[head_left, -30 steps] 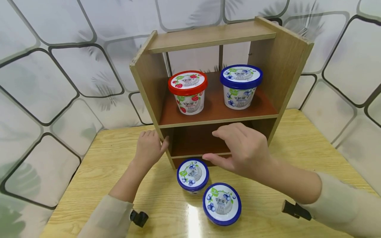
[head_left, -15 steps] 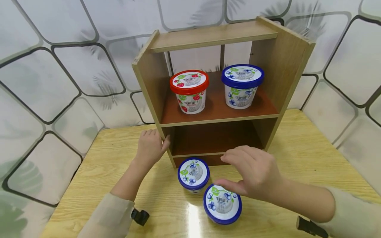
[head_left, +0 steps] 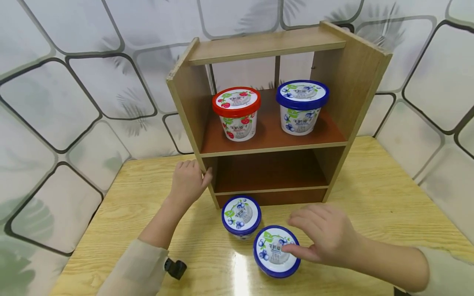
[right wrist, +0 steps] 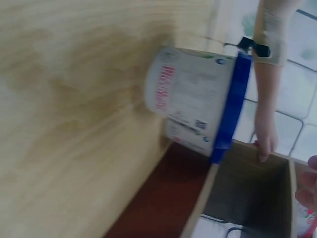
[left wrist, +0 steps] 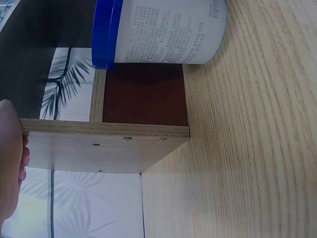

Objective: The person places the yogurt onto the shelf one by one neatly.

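On the counter [head_left: 148, 197] two blueberry tubs [head_left: 276, 251] wait unshelved, right hand [head_left: 326, 238] spread loosely over the nearer, grasping nothing, left hand [head_left: 189, 183] steadying the shelf [head_left: 185, 94]

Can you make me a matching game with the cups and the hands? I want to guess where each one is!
Things:
1. red-lidded cup
2. left hand
3. right hand
4. blue-lidded cup nearest the shelf's foot

Places:
A. on the table, just in front of the shelf
B. on the middle shelf board, left of a blue-lidded cup
C. against the shelf's left side panel
D. over the near blue-lidded cup, thumb on its lid

Pairs: 1-B, 2-C, 3-D, 4-A
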Demonstrator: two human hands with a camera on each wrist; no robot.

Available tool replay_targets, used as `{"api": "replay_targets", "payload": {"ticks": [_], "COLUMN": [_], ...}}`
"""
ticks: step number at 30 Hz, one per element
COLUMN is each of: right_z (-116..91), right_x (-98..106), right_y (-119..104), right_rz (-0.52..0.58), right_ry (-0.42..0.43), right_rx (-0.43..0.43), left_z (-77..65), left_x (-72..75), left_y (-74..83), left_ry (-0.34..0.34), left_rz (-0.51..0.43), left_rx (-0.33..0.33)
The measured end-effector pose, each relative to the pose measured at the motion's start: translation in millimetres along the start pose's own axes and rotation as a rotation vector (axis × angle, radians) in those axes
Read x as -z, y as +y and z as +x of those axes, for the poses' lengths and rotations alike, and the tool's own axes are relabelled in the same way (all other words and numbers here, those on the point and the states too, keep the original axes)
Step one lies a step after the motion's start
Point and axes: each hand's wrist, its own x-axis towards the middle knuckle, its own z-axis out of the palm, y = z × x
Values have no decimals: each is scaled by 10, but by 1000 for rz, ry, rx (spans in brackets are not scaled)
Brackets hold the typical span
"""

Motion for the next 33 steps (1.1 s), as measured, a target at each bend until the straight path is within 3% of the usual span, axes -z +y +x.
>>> {"api": "replay_targets", "payload": {"ticks": [9,20,33], "right_z": [-218,-352,-483], "right_x": [-1,-61,-94], "right_y": [-4,-143,-219], "right_rz": [52,139,79], "right_ry": [8,0,-25], "right_rx": [75,307,310], "left_z": [6,5,6], "left_x": [7,1,9], "left_y": [11,-8,0], "left_ry": [-13,-16,-25], "left_rz": [1,9,13], "left_rx": [6,-3,3]}}
